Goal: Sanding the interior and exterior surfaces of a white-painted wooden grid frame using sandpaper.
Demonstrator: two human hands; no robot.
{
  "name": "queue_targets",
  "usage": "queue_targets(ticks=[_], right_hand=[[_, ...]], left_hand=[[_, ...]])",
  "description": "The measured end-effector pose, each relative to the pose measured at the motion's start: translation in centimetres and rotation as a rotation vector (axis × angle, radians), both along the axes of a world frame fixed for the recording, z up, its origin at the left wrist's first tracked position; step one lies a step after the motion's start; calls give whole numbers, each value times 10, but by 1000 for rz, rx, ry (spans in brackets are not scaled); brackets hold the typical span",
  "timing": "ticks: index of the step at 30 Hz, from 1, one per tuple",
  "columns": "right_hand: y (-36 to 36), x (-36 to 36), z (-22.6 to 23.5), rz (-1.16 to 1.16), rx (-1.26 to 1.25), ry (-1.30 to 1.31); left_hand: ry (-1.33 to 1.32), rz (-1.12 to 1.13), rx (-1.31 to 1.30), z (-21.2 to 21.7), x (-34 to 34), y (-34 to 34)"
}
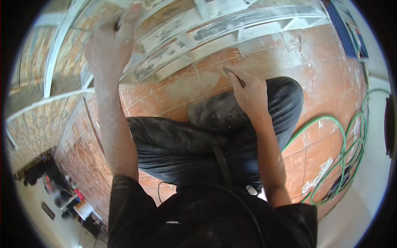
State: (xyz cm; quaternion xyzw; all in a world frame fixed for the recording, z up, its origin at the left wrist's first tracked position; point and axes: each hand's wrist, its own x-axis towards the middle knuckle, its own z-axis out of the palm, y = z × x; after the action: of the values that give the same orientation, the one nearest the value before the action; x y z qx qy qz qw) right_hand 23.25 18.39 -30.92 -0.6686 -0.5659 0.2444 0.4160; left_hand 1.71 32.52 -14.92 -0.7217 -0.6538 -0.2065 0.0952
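Note:
My left hand (108,47), coated in pale dust, reaches up to a white-smeared wooden frame (256,29) at the top of the view. Its fingers look curled, and a dark spot shows by the thumb; what they hold, if anything, is hidden. Over my right knee, my right hand (251,93) pinches a thin, dark, flat piece (235,77) between thumb and fingers. That piece points toward the frame without touching it. Grey worn patches mark the frame's long boards.
I sit cross-legged on dusty reddish floor tiles (322,95). A green hose (344,144) lies coiled at the right along a pale wall (372,165). A blue panel (341,31) stands at the upper right. Assorted items (62,194) clutter the lower left.

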Motion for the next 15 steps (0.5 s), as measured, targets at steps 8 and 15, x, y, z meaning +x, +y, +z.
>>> queue_targets(ticks=[8, 15], right_hand=[[-38, -32, -21, -78, -338, 704], [-31, -21, -18, -138, -315, 972]], left_hand=[[-121, -45, -73, -4, -1, -9], [-105, -42, -39, -4, -3, -19]])
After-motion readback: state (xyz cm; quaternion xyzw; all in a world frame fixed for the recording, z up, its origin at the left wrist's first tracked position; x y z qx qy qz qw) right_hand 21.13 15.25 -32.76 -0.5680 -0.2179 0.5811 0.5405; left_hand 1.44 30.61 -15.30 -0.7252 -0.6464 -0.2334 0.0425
